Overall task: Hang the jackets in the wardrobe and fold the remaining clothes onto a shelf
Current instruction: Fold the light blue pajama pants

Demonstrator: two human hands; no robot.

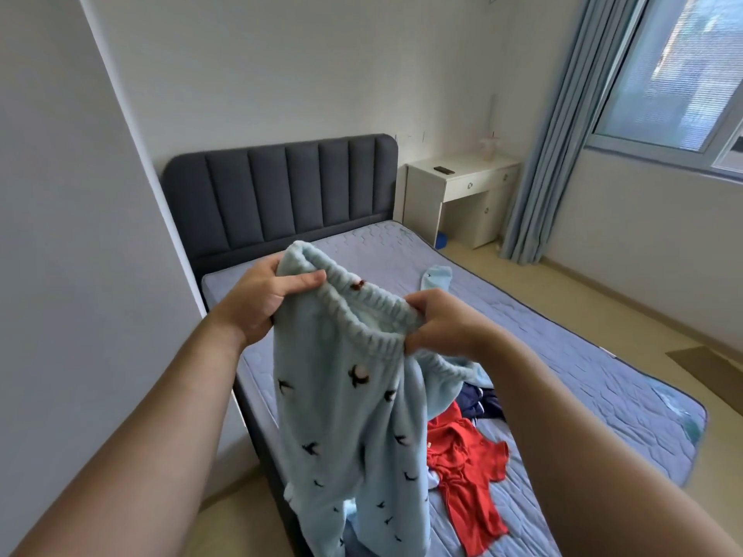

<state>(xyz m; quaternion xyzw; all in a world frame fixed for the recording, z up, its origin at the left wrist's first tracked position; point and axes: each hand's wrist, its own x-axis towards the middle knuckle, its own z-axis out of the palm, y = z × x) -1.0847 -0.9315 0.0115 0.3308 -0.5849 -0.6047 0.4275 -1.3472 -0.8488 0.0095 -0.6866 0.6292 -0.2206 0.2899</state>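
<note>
Both hands, left (263, 301) and right (436, 323), gripped the waistband of pale-blue trousers (354, 420), seemingly fleece, above a bed (563, 355)

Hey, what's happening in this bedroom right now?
A person stands by the bed, holding light blue fleece trousers up by the waistband. The left hand grips one side and the right hand pinches the other, with the legs hanging down. On the mattress a red garment and a navy garment lie crumpled, and another light blue piece lies farther up. The trousers are not yet folded.
</note>
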